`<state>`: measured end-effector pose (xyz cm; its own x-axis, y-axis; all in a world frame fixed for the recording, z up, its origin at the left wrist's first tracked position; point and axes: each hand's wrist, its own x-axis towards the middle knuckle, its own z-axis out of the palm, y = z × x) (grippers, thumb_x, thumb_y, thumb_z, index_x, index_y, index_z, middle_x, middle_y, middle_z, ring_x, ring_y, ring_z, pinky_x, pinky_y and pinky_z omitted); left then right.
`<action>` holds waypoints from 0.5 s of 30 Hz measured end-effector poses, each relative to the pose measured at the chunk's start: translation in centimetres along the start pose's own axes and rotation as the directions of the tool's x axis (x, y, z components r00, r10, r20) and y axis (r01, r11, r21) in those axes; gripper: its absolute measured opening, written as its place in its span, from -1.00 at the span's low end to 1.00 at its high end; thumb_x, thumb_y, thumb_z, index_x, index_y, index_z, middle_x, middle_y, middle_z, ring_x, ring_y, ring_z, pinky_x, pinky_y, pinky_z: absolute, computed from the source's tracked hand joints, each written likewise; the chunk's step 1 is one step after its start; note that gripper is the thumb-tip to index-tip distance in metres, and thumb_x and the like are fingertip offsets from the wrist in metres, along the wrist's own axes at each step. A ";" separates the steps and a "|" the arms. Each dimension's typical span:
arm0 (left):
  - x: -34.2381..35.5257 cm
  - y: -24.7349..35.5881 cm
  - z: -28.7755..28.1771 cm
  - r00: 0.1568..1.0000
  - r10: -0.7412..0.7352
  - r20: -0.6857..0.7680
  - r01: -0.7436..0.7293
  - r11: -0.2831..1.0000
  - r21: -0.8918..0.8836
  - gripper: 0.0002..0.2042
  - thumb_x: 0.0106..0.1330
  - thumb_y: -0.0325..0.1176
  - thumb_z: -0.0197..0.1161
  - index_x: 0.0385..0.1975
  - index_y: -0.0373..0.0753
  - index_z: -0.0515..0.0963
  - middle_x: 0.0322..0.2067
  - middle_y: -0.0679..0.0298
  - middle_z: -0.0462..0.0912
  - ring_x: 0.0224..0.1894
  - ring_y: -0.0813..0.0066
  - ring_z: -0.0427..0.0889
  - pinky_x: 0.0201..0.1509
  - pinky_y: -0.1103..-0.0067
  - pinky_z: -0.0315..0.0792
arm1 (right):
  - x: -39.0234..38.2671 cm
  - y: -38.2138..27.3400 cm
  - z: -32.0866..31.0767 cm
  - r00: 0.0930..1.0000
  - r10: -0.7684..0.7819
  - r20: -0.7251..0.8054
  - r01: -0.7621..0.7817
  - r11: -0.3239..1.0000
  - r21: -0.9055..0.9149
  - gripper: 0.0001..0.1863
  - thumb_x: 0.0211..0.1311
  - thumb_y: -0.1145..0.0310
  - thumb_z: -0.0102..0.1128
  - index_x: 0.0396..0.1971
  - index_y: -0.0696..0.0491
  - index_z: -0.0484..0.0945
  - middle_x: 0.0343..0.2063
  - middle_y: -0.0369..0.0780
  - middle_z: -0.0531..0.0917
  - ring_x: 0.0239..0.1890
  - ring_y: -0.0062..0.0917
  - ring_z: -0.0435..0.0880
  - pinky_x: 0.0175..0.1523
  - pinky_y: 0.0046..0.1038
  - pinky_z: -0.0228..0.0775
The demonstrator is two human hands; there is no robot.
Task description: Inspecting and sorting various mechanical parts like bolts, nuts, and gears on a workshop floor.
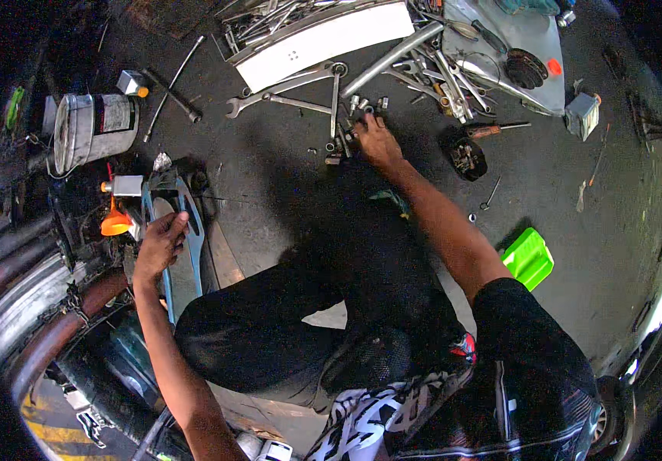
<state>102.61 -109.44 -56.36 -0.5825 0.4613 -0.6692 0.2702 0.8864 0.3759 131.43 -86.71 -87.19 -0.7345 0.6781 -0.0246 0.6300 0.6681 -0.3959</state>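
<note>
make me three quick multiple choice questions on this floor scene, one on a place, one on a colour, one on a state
1. Where is the right hand?
A. on the metal bucket
B. among the small sockets on the floor, below the spanners
C. on the green plastic piece

2. What colour is the funnel near the left hand?
A. orange
B. white
C. purple

3. How does the metal bucket lie?
A. upright
B. hanging from a hook
C. on its side

Answers
1. B: the right hand's fingers reach into the scattered small metal pieces just under the spanners.
2. A: the funnel beside the blue-grey metal bracket is bright orange.
3. C: its open rim faces sideways, to the picture's left, with its wall flat along the floor.
</note>
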 end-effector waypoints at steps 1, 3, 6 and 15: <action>0.0 0.2 0.1 1.000 -0.018 -0.013 0.018 1.000 -0.002 -0.59 0.25 0.06 0.13 -0.54 -0.22 0.42 -0.72 0.50 0.25 -0.73 0.74 0.19 -0.71 0.72 0.02 | -0.2 0.5 0.2 0.998 -0.068 0.006 0.068 0.997 -0.034 -0.62 0.17 0.39 -0.07 0.04 0.02 0.38 -0.02 0.02 0.36 0.02 -0.02 0.41 0.02 -0.22 0.45; 0.1 0.5 0.1 1.000 -0.020 0.007 0.020 1.000 -0.009 -0.59 0.25 0.06 0.13 -0.54 -0.22 0.41 -0.72 0.50 0.25 -0.73 0.74 0.19 -0.71 0.72 0.02 | -1.0 1.2 0.6 0.992 -0.127 0.014 0.128 0.990 -0.064 -0.63 0.17 0.41 -0.07 0.02 0.05 0.38 -0.03 0.02 0.38 0.03 -0.01 0.40 0.04 -0.21 0.44; 0.3 0.8 0.2 1.000 -0.016 0.027 0.016 1.000 -0.016 -0.59 0.25 0.06 0.14 -0.54 -0.22 0.41 -0.72 0.50 0.25 -0.74 0.74 0.19 -0.72 0.72 0.02 | -1.7 2.0 0.9 0.985 -0.166 0.039 0.167 0.986 -0.013 -0.56 0.08 0.57 -0.02 0.04 0.15 0.33 0.03 0.03 0.36 0.09 -0.03 0.38 0.20 -0.20 0.26; 0.5 0.8 0.3 0.994 -0.039 0.098 0.040 0.999 -0.009 -0.63 0.26 0.02 0.14 -0.51 -0.20 0.42 -0.73 0.51 0.23 -0.75 0.76 0.14 -0.70 0.73 -0.01 | -5.2 3.7 -3.5 0.896 0.438 -0.078 -0.274 0.681 0.679 -0.77 0.02 0.39 0.29 -0.28 0.10 0.56 -0.25 -0.12 0.62 -0.18 -0.32 0.60 -0.05 -0.40 0.40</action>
<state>102.75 -108.53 -56.57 -0.5150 0.4277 -0.7429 0.2396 0.9039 0.3543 138.45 -86.72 -85.27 -0.3627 0.9236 -0.1240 0.4589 0.0612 -0.8864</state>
